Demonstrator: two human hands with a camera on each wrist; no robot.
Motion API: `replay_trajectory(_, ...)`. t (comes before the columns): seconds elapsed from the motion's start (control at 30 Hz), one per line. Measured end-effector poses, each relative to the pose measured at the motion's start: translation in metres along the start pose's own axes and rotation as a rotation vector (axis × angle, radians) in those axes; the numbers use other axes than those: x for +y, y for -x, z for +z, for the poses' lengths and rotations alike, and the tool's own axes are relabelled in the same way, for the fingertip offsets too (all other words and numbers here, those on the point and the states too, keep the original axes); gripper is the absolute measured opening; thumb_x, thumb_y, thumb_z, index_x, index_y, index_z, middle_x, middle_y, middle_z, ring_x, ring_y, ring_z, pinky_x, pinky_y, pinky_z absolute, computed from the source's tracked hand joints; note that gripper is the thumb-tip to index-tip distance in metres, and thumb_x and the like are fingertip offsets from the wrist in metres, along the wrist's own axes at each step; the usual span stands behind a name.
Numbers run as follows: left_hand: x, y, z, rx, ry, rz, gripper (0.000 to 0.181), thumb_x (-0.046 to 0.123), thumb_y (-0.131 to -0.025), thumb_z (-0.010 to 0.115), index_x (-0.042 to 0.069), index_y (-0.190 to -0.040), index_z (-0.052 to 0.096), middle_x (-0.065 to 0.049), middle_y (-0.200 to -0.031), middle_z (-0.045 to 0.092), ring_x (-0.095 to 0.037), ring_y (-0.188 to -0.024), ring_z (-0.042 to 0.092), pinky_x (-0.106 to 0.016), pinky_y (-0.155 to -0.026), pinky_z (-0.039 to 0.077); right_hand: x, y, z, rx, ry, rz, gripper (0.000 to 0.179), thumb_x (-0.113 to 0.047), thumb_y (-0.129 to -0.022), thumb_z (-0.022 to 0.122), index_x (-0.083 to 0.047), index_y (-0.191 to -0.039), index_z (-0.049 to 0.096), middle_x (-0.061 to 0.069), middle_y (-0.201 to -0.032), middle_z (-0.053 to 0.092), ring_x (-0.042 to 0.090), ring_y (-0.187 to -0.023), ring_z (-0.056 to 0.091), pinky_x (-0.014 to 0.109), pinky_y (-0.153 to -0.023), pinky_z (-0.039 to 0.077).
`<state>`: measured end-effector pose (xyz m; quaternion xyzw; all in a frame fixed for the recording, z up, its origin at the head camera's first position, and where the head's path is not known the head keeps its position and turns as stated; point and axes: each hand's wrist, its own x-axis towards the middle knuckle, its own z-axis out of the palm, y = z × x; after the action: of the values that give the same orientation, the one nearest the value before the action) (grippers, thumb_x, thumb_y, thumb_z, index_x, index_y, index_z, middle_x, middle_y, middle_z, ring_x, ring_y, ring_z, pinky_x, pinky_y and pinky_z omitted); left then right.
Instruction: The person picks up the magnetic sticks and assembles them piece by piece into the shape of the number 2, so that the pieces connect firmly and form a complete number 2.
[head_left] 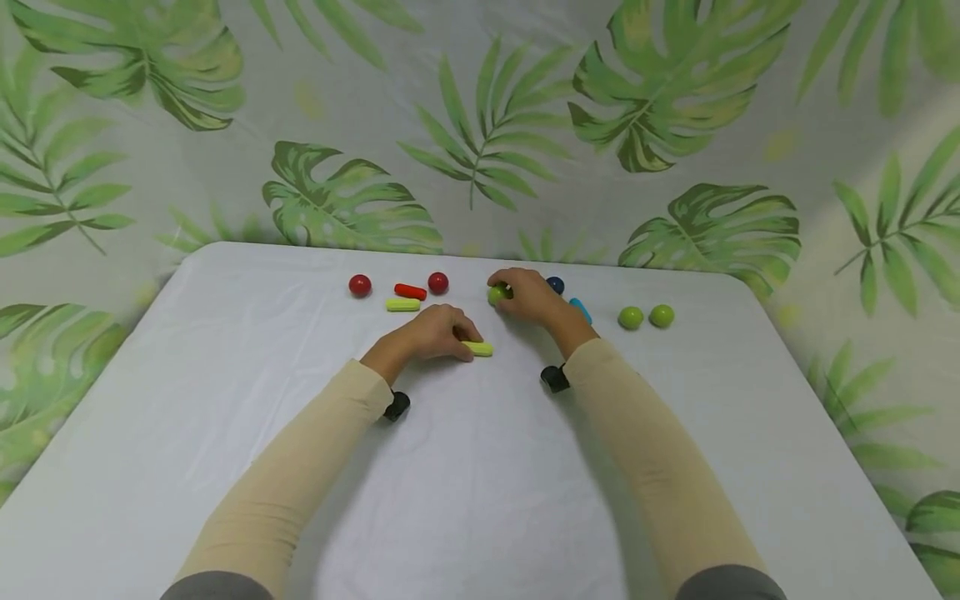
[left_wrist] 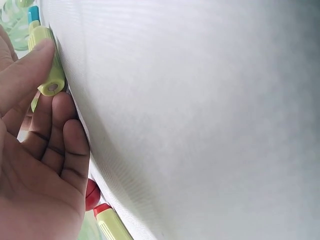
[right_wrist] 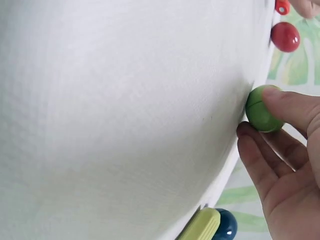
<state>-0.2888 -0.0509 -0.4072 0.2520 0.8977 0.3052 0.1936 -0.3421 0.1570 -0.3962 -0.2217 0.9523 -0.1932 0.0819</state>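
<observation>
My left hand (head_left: 438, 333) pinches a short, ribbed yellow-green stick (head_left: 480, 348) between thumb and fingers, low over the white table. In the left wrist view the stick (left_wrist: 46, 60) shows a round inset in its near end. Farther back, my right hand (head_left: 528, 296) grips a green ball (head_left: 498, 294). The right wrist view shows the thumb on one side of the green ball (right_wrist: 262, 110) and fingers under it, right at the tabletop. Just beyond that hand are a dark blue ball (head_left: 555, 285) and a blue stick (head_left: 581, 310), partly hidden by the wrist.
Left of the hands lie two red balls, one outer (head_left: 360, 286) and one inner (head_left: 438, 283), a red stick (head_left: 410, 292) and another yellow-green stick (head_left: 402, 305). To the right sit two green balls, one nearer (head_left: 631, 317) and one beside it (head_left: 662, 316). Leaf-patterned cloth (head_left: 480, 125) hangs behind the table.
</observation>
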Motion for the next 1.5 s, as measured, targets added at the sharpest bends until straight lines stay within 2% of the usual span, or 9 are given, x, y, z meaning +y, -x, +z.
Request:
replay_trajectory(0.27, 0.001, 0.001, -0.001, 0.002, 0.001, -0.025, 0.023, 0.017, -0.084, 0.078, 0.018, -0.107, 0.078, -0.002, -0.106, 0.07, -0.016, -0.097, 0.061, -0.029, -0.087, 0.05, -0.005, 0.004, 0.001, -0.007, 0.017, -0.013, 0.039, -0.014, -0.092, 0.067, -0.006, -0.13, 0.062, 0.012, -0.132, 0.063, 0.028, -0.121, 0.058, 0.044, -0.108, 0.045)
replay_trajectory(0.43, 0.003, 0.001, 0.001, 0.004, 0.009, -0.029, 0.024, 0.016, -0.084, 0.078, 0.018, -0.108, 0.078, -0.002, -0.108, 0.07, -0.017, -0.098, 0.061, -0.028, -0.087, 0.05, -0.004, 0.013, -0.003, -0.004, 0.017, -0.011, 0.038, -0.013, -0.092, 0.067, -0.006, -0.129, 0.063, 0.012, -0.131, 0.064, 0.028, -0.12, 0.059, 0.043, -0.107, 0.046)
replay_trajectory(0.53, 0.005, 0.001, 0.002, 0.005, 0.008, -0.039, 0.025, 0.016, -0.084, 0.078, 0.018, -0.109, 0.078, -0.002, -0.109, 0.07, -0.016, -0.098, 0.061, -0.028, -0.088, 0.05, -0.004, 0.025, -0.009, -0.016, 0.022, -0.023, 0.037, -0.012, -0.092, 0.067, -0.005, -0.128, 0.063, 0.012, -0.129, 0.066, 0.027, -0.118, 0.06, 0.042, -0.105, 0.048)
replay_trajectory(0.7, 0.009, 0.0, 0.003, -0.003, 0.008, -0.055, 0.025, 0.018, -0.085, 0.078, 0.018, -0.11, 0.077, -0.002, -0.109, 0.069, -0.017, -0.1, 0.06, -0.03, -0.089, 0.05, 0.005, 0.058, -0.018, -0.066, 0.053, -0.042, 0.036, -0.012, -0.092, 0.068, -0.005, -0.127, 0.064, 0.01, -0.127, 0.067, 0.025, -0.116, 0.061, 0.041, -0.102, 0.05)
replay_trajectory(0.8, 0.009, 0.0, 0.001, -0.004, 0.007, -0.066, 0.026, 0.018, -0.085, 0.077, 0.018, -0.111, 0.077, -0.002, -0.11, 0.069, -0.018, -0.102, 0.059, -0.031, -0.09, 0.05, 0.012, 0.076, -0.02, -0.063, 0.053, -0.059, 0.035, -0.012, -0.091, 0.069, -0.005, -0.125, 0.065, 0.01, -0.124, 0.068, 0.024, -0.113, 0.063, 0.042, -0.099, 0.052)
replay_trajectory(0.97, 0.006, -0.001, 0.003, -0.01, 0.025, -0.055, 0.025, 0.017, -0.085, 0.077, 0.017, -0.111, 0.077, -0.003, -0.112, 0.069, -0.018, -0.103, 0.059, -0.031, -0.091, 0.05, 0.023, 0.097, -0.02, -0.029, -0.006, -0.096, 0.033, -0.01, -0.089, 0.07, -0.004, -0.121, 0.066, 0.01, -0.116, 0.07, 0.024, -0.107, 0.065, 0.041, -0.092, 0.055)
replay_trajectory(1.27, 0.005, -0.001, 0.003, -0.002, 0.036, -0.039, 0.024, 0.015, -0.086, 0.077, 0.016, -0.11, 0.077, -0.004, -0.111, 0.069, -0.019, -0.101, 0.059, -0.031, -0.09, 0.05, 0.027, 0.102, -0.005, -0.083, -0.213, -0.089, 0.03, -0.009, -0.086, 0.076, -0.008, -0.113, 0.064, 0.008, -0.111, 0.069, 0.022, -0.104, 0.065, 0.036, -0.09, 0.058)
replay_trajectory(1.5, 0.005, 0.0, 0.004, -0.003, 0.028, -0.046, 0.024, 0.016, -0.086, 0.076, 0.017, -0.11, 0.077, -0.003, -0.109, 0.069, -0.018, -0.101, 0.058, -0.031, -0.09, 0.05, 0.028, 0.104, -0.002, -0.072, -0.269, -0.101, 0.029, -0.006, -0.083, 0.077, -0.007, -0.109, 0.063, 0.01, -0.11, 0.069, 0.023, -0.103, 0.067, 0.034, -0.088, 0.059)
